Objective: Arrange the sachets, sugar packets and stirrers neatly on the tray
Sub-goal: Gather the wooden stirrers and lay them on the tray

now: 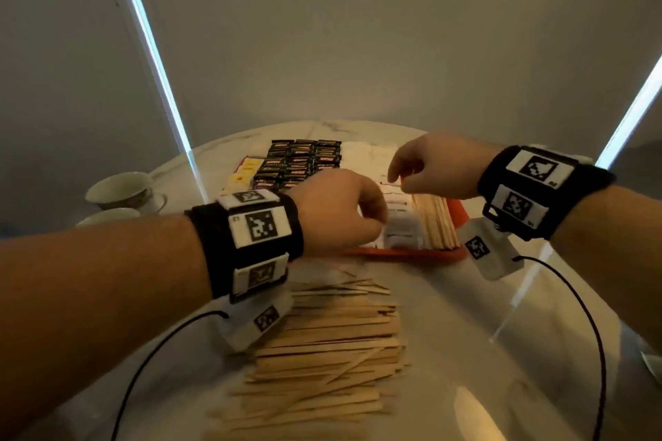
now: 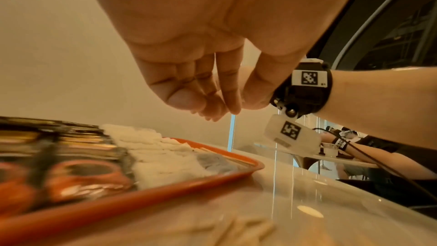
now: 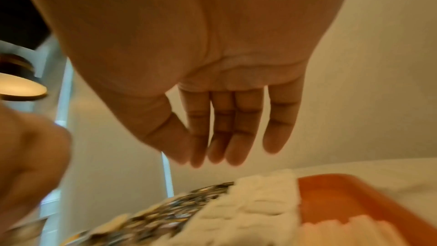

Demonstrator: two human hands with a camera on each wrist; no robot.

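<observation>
— Sitting in rows on the tray: dark sachets, white packets, stirrers. Why?

— To look neat. The left hand curls its fingers, holding nothing. The right hand hangs loose, fingers together.

— What else?

— More stirrers lie loose nearby. Cups stand left.

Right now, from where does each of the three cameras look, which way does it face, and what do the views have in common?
Head: sits above, faces forward and down at the table; both forearms, left hand and right hand show over the orange tray, loose stirrers nearer.
Left wrist: sits low under the left palm, faces along the fingers; the right wrist crosses behind.
Right wrist: sits under the right palm, faces along straight fingers; the left hand blurs at the edge.
Shared: all show the tray, white sugar packets and dark sachets.
</observation>
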